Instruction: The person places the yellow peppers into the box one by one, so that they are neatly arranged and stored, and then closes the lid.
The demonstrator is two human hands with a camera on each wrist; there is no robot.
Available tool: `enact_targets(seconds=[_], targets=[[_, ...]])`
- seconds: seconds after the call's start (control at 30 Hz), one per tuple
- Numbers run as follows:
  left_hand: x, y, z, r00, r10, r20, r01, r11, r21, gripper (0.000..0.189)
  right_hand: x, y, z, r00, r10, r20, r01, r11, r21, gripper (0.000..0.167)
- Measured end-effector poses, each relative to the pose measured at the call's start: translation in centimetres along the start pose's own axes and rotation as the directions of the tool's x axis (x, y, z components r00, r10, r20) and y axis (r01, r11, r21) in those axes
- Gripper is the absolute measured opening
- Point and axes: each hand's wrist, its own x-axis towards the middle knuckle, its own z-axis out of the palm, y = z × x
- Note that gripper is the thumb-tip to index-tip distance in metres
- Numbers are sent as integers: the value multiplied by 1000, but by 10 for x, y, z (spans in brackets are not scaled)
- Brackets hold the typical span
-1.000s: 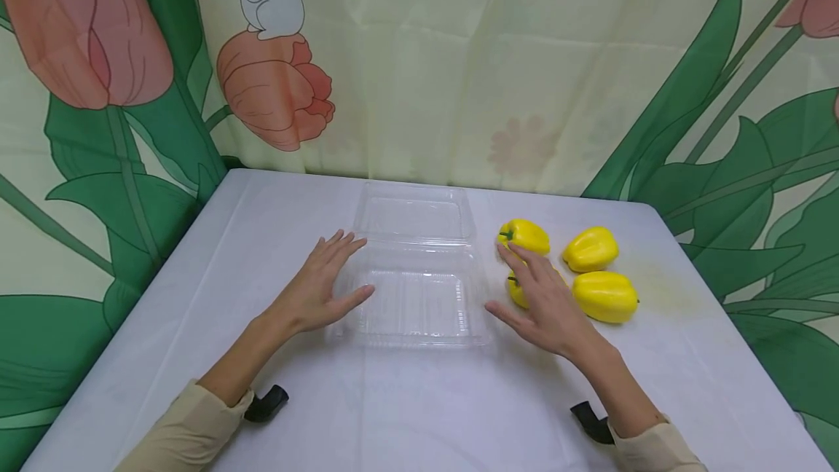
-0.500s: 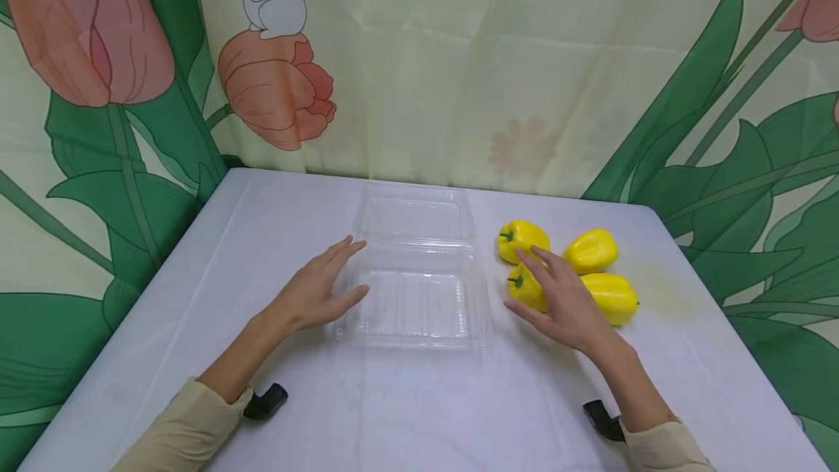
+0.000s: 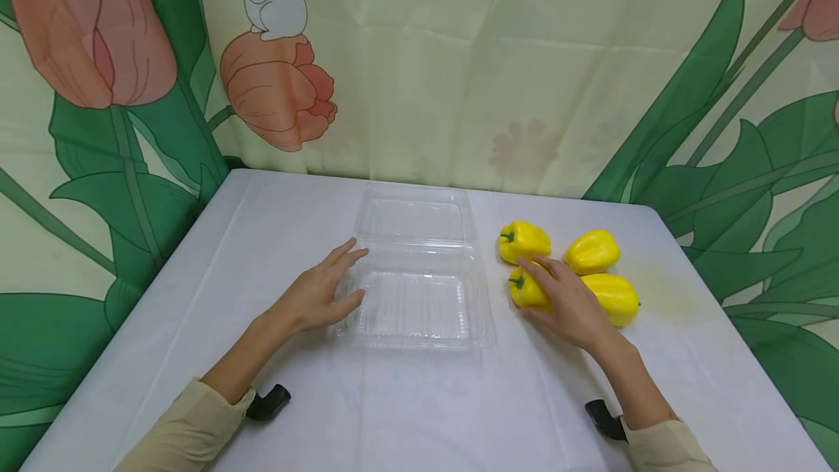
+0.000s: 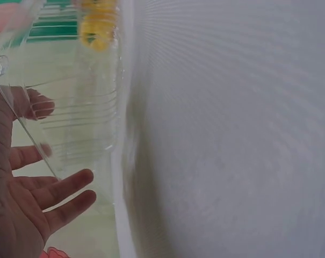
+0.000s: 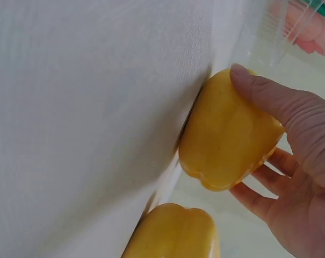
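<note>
A clear plastic clamshell container [image 3: 483,304] lies unfolded on the white table, its lid [image 3: 414,218] flat behind the base. My left hand [image 3: 320,296] is at the base's left edge, fingers spread and nothing held; whether it touches the rim I cannot tell. On the right, my right hand [image 3: 577,310] holds the near-left yellow bell pepper [image 3: 526,287] while it sits on the table. In the right wrist view the thumb presses that pepper's [image 5: 226,140] side and the fingers curl round its far side. The hand hides part of it in the head view.
Three more yellow bell peppers stand close by: one behind [image 3: 524,240], one at the back right [image 3: 592,251] and one at the near right [image 3: 614,299]. A flower-printed curtain [image 3: 419,79] hangs behind the table [image 3: 419,414]. Black pieces [image 3: 269,403] stick out at both cuffs.
My right hand has moved right, away from the container, and its thumb and fingers have closed round the near-left bell pepper. My left hand has hardly moved.
</note>
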Motion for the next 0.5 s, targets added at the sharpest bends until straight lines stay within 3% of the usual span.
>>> enact_targets(seconds=[0.5], targets=[[-2,0,-1,1000,-14,16,15,999,-35,66,1,-1,0,1000,6,-9,-6,1000,4,85]])
